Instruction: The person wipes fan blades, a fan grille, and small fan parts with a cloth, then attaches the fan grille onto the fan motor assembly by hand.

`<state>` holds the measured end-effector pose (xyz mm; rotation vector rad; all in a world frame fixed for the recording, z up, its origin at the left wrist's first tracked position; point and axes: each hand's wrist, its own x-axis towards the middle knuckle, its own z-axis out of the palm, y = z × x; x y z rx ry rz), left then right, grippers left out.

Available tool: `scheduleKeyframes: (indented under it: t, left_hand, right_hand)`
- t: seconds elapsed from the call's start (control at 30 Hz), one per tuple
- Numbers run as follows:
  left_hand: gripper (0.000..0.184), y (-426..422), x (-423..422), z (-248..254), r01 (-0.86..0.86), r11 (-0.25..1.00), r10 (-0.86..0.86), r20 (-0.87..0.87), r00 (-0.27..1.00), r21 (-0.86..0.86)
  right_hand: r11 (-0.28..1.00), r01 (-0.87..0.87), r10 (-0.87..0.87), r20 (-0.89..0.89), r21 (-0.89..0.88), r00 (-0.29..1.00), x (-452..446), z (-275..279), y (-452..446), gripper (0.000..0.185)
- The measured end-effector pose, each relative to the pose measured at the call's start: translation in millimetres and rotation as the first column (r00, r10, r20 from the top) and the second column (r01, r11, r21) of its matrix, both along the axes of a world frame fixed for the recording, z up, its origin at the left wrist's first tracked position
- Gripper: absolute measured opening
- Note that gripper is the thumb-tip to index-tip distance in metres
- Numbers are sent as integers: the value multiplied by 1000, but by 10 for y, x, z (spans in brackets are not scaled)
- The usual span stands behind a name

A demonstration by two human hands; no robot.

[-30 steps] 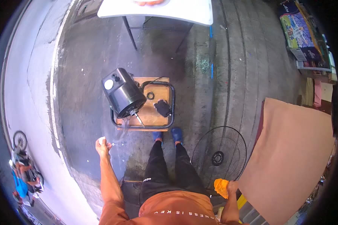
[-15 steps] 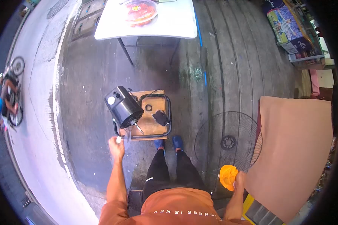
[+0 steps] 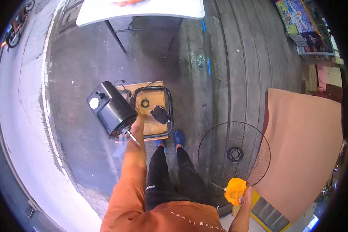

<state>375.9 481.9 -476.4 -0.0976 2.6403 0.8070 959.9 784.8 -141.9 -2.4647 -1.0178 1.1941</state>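
Well, the right hand point(image 3: 247, 195) grips crumpled orange cloth point(image 3: 234, 191).

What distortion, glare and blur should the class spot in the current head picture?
Head view: wide-angle distortion bows the pale roadway, with black corners around the image; head view: the white table looks washed out; head view: soft highlights streak the black motor housing; head view: the motorbike near the dark upper-left rim looks soft.
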Motion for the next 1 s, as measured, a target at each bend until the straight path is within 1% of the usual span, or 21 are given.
scheduleKeyframes:
  t: [0.03, 0.07, 0.13, 0.2, 0.27, 0.37, 0.4, 0.43, 0.47, 0.5, 0.57, 0.6, 0.63, 0.7, 0.73, 0.77, 0.83, 0.87, 0.9, 0.97, 1.0]
  left_hand:
    - [43, 49, -95, 67, 33, 998, -33, 3, 999, -52]
    - [44, 114, -138, 148, 48, 994, -42, 65, 997, -99]
    - [47, 276, -253, 425, 96, 977, -60, 190, 980, -189]
    - [52, 240, -143, 231, 219, 951, -238, -64, 969, -217]
    - [59, 204, -77, 100, 328, 908, -402, -315, 860, -261]
    - [64, 272, -135, 110, 568, 685, -695, -176, 697, -456]
    - [62, 344, -173, 80, 578, 682, -674, -80, 734, -447]
    - [59, 382, -229, 49, 593, 676, -654, 17, 757, -438]
    - [58, 348, -257, -130, 589, 681, -675, -61, 735, -434]
    - [57, 318, -261, -300, 581, 690, -687, -138, 713, -431]
    - [54, 367, -311, -268, 581, 717, -656, -93, 749, -385]
    - [55, 329, -317, -345, 554, 774, -624, -224, 749, -307]
    - [55, 305, -301, -403, 527, 821, -571, -340, 747, -221]
    - [56, 407, -197, -115, 494, 849, -527, -354, 772, -186]
    - [56, 425, -138, -25, 479, 864, -502, -347, 792, -155]
    - [55, 407, -90, 59, 463, 877, -478, -340, 810, -128]
    - [53, 422, 142, 396, 499, 862, -500, -307, 810, -86]
    - [53, 436, 261, 616, 512, 855, -511, -285, 811, -77]
    - [50, 355, 374, 551, 522, 851, -513, -298, 805, -57]
    - [52, 328, 698, 693, 429, 900, -414, -160, 896, 76]
    - [52, 309, 807, 771, 378, 915, -372, -62, 926, 144]
  right_hand:
    - [1000, 10, -10, 45, 0, 999, -102, 85, -99, 35]
    - [1000, 22, -21, 91, -2, 996, -114, 123, -163, 36]
    - [1000, 19, -19, 50, 3, 999, 285, 0, -210, 33]
    - [999, 45, -45, 23, -6, 999, 449, -79, -294, 32]
    - [994, 104, -104, 16, -18, 994, 355, -97, -362, 31]
    - [980, 188, -196, -122, -68, 973, 592, -221, -410, 30]
    - [996, 77, -78, -20, -41, 997, 520, -168, -429, 30]
    - [998, 64, -64, 4, 21, 998, 681, -236, -465, 27]
    - [995, 52, -55, 31, 84, 998, 968, -501, -457, 24]
    - [989, 37, -46, 60, 141, 997, 1175, -600, -512, 23]
    - [995, 71, -72, 10, 67, 997, 907, -411, -580, 26]
    - [997, 79, -78, -17, 24, 997, 632, -288, -555, 28]
    - [996, 79, -79, 6, 45, 997, 463, -180, -531, 29]
    - [994, 80, -84, 47, 80, 995, 262, -105, -564, 33]
    - [957, 116, -177, 217, 266, 960, 230, -208, -569, 36]
    - [970, 17, -90, 294, 242, 952, 268, -204, -560, 36]
    - [970, -179, 92, 430, 166, 898, 248, -99, -375, 37]
    - [960, -249, 139, 555, 128, 820, 266, 1, -161, 38]
    - [946, -312, 178, 667, 86, 723, 278, 27, -6, 40]
    - [920, -392, 278, 707, -1, 651, 549, 10, 384, 45]
    - [875, -482, 349, 738, -38, 577, 680, -19, 581, 44]
